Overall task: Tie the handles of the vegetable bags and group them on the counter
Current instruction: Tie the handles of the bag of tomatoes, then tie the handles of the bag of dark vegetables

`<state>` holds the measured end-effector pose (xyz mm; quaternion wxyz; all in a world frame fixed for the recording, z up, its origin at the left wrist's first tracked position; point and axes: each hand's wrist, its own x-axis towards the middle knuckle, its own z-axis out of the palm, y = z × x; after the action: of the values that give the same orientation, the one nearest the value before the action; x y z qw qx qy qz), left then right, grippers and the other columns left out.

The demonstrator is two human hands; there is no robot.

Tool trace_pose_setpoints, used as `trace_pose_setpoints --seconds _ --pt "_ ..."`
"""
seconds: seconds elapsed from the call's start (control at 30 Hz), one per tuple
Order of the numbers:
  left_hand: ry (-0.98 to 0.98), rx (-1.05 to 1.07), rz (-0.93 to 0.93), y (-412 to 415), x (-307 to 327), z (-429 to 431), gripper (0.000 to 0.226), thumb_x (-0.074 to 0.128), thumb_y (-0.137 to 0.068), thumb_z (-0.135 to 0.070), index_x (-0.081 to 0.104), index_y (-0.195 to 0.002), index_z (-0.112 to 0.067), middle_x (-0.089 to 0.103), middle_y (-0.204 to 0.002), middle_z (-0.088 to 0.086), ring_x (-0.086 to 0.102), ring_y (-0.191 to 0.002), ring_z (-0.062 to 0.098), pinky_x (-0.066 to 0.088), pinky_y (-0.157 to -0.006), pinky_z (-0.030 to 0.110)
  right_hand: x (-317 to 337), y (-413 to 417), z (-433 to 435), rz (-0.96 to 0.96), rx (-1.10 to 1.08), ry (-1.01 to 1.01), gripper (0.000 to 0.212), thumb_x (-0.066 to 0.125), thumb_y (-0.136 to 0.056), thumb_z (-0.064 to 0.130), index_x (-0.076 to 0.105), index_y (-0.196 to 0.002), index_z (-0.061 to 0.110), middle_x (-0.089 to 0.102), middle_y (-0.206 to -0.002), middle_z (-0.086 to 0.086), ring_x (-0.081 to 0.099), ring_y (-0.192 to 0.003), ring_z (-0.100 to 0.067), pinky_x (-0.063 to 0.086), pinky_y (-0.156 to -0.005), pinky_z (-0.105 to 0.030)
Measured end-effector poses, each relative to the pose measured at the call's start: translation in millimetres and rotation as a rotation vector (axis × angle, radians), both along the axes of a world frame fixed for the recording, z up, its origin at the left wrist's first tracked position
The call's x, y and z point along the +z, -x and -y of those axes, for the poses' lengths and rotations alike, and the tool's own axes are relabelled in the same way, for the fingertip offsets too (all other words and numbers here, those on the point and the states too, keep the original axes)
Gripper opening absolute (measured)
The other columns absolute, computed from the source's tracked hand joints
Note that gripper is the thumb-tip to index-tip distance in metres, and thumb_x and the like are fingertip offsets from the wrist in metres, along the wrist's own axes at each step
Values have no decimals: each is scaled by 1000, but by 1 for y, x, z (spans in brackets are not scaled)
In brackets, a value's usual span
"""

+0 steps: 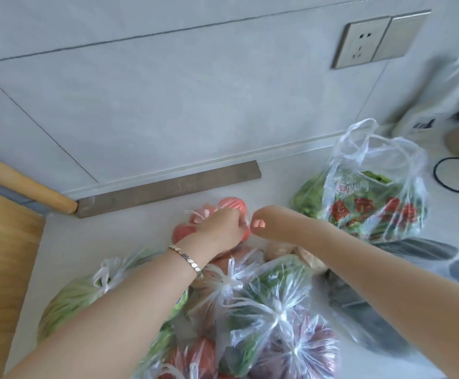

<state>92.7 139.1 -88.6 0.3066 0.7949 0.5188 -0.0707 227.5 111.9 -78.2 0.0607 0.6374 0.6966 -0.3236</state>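
Note:
A clear bag of red tomatoes (229,205) lies on the white counter (108,236) near the wall. My left hand (221,228) and my right hand (261,221) meet just above it, both pinching its thin plastic handles. In front of it sits a cluster of knotted bags: one with greens (274,280), one with reddish produce (302,346), and a pale green vegetable bag (72,299) at the left. A printed bag of greens (373,198) stands at the right with its handles loose and upright.
A wooden cutting board (1,269) and a rolling pin (23,184) lie at the left. A grey strip (168,187) runs along the wall base. Dark vegetables in a clear bag (365,321) lie at the right. A wall socket (365,41) and black cable (447,176) are at the far right.

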Motion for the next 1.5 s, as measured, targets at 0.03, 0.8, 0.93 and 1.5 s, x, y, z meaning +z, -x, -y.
trace_pose_setpoints --seconds 0.03,0.8,0.93,1.5 --pt "37 -47 23 -13 5 10 26 42 -93 -28 62 -86 -14 61 -79 4 58 -78 23 44 -70 30 9 -12 13 24 -19 6 28 41 -93 16 60 -113 9 61 -119 -8 57 -108 -24 45 -93 -31" --pt "-74 -151 353 -276 4 171 24 37 -98 -29 49 -85 -12 43 -59 -5 42 -48 12 29 -46 24 19 -312 185 -214 -373 -277 100 62 -60 63 20 -142 24 41 -136 -5 40 -126 -22 31 -109 -40" --pt "-47 156 505 -262 7 159 37 27 -99 -32 40 -67 -19 37 -54 -1 35 -47 18 30 -49 27 19 -314 183 -162 -26 63 84 71 -59 61 38 -132 34 44 -126 12 39 -120 -8 32 -106 -32" --pt "520 700 1014 -253 9 160 52 20 -99 -39 62 -96 -8 35 -56 -4 23 -38 3 23 -39 16 -1 -290 151 -980 -1082 142 31 31 -98 31 54 -92 13 27 -51 4 20 -36 -8 19 -33 -18"
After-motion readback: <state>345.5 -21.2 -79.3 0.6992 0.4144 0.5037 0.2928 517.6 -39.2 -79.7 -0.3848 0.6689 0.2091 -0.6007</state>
